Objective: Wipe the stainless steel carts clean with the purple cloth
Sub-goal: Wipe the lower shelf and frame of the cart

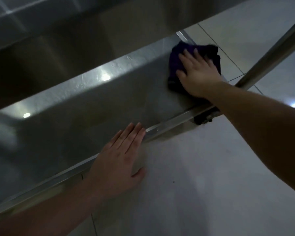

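Lower shelf of a steel cart [95,106], seen from above. The right hand [197,72], fingers straight and spread, presses the purple cloth [175,53] flat near the shelf's far right corner, beside an upright post [269,51]. The left hand [119,160], fingers extended and together, rests open on the shelf's near rim, holding nothing, above the tiled floor [203,176].

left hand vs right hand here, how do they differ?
The right hand presses the purple cloth flat on the cart shelf; the left hand holds nothing. The right hand is at the shelf's far corner; the left hand lies over its near edge, fingertips at the rim. Both have straight fingers, palm down.
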{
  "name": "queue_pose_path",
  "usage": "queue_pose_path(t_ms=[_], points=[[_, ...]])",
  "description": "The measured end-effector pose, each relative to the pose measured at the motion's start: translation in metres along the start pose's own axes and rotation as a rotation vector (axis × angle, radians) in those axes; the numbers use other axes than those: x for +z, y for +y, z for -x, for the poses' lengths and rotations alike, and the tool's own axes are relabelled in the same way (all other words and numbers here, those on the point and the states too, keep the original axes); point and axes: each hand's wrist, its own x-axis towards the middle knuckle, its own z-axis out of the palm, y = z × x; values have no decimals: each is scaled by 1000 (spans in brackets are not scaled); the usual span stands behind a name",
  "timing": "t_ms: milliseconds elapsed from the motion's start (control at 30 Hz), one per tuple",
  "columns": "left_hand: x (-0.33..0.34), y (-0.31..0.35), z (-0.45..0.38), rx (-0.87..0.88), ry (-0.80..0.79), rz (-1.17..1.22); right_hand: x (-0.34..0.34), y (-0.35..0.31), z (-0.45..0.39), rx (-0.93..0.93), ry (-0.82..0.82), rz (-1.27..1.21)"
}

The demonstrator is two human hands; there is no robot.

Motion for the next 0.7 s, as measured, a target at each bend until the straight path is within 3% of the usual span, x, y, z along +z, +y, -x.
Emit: queue_pose_path(t_ms=[100, 167, 333, 400, 467, 533, 600, 700], points=[[3, -1, 2, -2, 20, 44, -7, -13, -55, 82, 20, 17], [3, -1, 1, 8, 13, 58, -9, -38, -72, 28, -21, -10], [-1, -2, 0, -14, -56, 40, 7, -89, -23, -461, -167, 18], [1, -1, 1, -11, -60, 37, 15, -75, 12, -684, -196, 31], [3, -1, 0, 8, -65, 38, 8, -47, 20, -776, -241, 29], [3, -2, 1, 14, -69, 52, -5, -22, -2, -607, -169, 32], [1, -2, 2, 7, -60, 78, -12, -4, -40, -311, -70, 32], [1, -2, 3, 9, -26, 104, -7, -17, -81, -71, -30, 32]])
